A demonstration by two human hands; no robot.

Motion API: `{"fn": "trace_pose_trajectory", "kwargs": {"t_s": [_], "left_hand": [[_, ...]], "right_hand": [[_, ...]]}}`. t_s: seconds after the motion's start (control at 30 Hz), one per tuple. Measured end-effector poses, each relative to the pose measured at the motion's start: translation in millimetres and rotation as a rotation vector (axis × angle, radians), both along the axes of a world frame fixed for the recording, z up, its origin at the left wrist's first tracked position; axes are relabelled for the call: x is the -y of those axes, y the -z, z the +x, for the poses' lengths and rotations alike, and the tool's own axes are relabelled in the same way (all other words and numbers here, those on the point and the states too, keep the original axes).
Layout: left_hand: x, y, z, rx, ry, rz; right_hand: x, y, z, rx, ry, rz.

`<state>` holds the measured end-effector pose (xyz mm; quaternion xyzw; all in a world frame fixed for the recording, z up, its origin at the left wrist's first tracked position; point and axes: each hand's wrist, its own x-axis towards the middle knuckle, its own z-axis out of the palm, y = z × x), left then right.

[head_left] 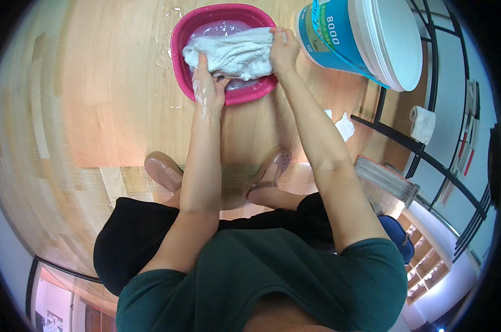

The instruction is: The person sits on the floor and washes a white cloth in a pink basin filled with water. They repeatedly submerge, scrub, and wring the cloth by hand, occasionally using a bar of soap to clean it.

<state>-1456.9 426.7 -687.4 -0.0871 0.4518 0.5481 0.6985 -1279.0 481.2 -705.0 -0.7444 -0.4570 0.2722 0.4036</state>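
Note:
A wet white towel (pixel 234 53) lies stretched across a pink plastic basin (pixel 249 96) of soapy water (pixel 217 27). At its right end, my right hand (pixel 284 50) grips the cloth in closed fingers by the basin's right rim. My left hand (pixel 208 88) holds the near left part of the towel, thumb on top and the other fingers partly hidden under it. Suds and water run down my left wrist.
Just right of the basin stands a large blue and white bucket (pixel 339 39) with a white lid. Water drops spot the wooden floor (pixel 118 83) on the left. A black metal rack (pixel 394 133) with a hanging white cloth (pixel 422 124) is at the right. My shoes (pixel 163 170) are below the basin.

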Motion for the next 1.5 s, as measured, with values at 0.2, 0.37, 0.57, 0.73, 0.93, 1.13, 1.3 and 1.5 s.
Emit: {"fn": "trace_pose_trajectory", "kwargs": {"t_s": [0.2, 0.37, 0.57, 0.73, 0.93, 1.13, 1.3, 1.5], "left_hand": [[19, 16, -21, -1.508, 0.552, 0.331], [-24, 12, -4, -2.140, 0.867, 0.748], [-45, 46, -4, -1.869, 1.515, 0.580], [-54, 130, -25, -1.829, 1.951, 0.805], [-74, 130, -31, -1.574, 2.114, 0.493], [-32, 65, -7, -1.596, 0.659, 0.288], [-24, 10, 13, -0.090, 0.160, 0.164], [-33, 11, 14, 0.316, -0.085, 0.152]], "right_hand": [[26, -14, 4, 0.417, -0.539, 0.044], [33, 6, -25, 0.871, -0.839, -0.154], [19, 44, -25, 1.102, -0.945, -0.398], [12, 37, -35, 1.226, -1.139, -0.694], [13, 35, -36, 0.836, -0.942, -0.423], [-15, -3, -33, -0.656, -0.194, -0.434], [13, -55, -43, -0.629, -0.416, -0.169], [28, -79, -49, -0.245, -0.642, -0.103]]}}
